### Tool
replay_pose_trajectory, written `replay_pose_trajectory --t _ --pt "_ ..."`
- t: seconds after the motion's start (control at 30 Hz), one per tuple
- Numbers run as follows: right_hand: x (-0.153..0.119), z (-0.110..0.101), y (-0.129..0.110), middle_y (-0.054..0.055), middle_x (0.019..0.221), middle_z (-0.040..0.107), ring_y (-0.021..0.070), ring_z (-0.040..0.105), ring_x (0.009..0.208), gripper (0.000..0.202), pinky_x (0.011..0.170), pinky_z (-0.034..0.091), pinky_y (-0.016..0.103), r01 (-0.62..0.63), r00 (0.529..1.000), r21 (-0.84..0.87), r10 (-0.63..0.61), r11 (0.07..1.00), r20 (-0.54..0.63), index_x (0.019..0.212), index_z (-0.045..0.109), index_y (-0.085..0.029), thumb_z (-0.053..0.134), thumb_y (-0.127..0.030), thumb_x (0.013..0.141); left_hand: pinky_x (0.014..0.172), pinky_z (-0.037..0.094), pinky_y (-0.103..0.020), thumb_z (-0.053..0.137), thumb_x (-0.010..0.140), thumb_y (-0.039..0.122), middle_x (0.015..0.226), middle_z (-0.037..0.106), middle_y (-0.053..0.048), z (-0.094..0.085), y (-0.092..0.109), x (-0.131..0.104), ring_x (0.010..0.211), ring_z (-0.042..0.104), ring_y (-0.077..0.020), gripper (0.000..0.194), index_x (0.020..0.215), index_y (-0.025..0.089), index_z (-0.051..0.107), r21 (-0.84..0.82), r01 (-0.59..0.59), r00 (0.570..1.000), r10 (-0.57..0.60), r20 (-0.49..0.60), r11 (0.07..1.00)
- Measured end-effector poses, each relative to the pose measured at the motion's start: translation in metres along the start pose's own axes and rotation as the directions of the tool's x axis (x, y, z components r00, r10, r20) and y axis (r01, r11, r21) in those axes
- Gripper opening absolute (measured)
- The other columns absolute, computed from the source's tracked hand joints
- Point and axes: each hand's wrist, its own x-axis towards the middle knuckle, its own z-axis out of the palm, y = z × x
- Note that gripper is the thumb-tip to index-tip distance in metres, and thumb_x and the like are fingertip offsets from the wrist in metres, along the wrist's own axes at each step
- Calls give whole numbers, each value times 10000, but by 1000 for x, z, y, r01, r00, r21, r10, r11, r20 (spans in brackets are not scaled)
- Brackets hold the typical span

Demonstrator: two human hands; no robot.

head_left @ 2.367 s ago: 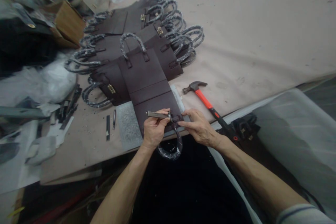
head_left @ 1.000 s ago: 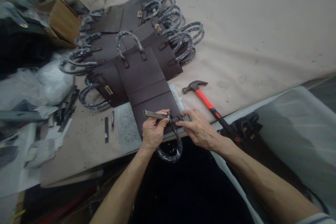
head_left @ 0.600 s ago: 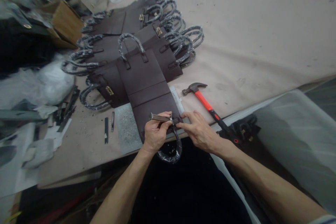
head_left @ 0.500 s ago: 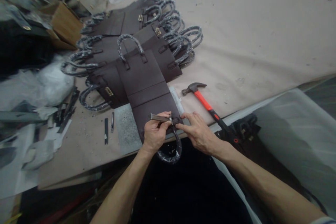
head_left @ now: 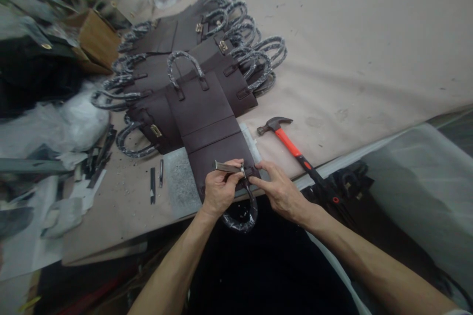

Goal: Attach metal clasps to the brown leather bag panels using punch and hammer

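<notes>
Left hand [head_left: 220,189] pinches metal tool [head_left: 226,167], right hand [head_left: 283,191] spread on bag panel [head_left: 216,145], between hammer [head_left: 291,146] and slim tools [head_left: 152,185].

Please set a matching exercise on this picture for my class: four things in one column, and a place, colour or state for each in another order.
Column one
1. Hammer
2. Left hand
3. Cardboard box
4. Right hand

Column two
A. Touches the near end of the front bag, with nothing else visibly held
B. Brown, left of the heaped bags
C. Grips a metal tool
D. Partly red, right of the front bag

Pairs: 1-D, 2-C, 3-B, 4-A
</notes>
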Motion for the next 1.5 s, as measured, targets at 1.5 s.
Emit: replay_pose_trajectory --t 1.5 --pt "-16 2 11 169 1531 424 307 376 1451 576 1169 400 583 64 998 -27 -64 998 -24 1411 549 -210 488 -14 873 975 605 -402 614 933 140 1105 741 -87 13 -6 -15 1059 723 -211 142 1059 186 660 375 -312 946 321 41 873"
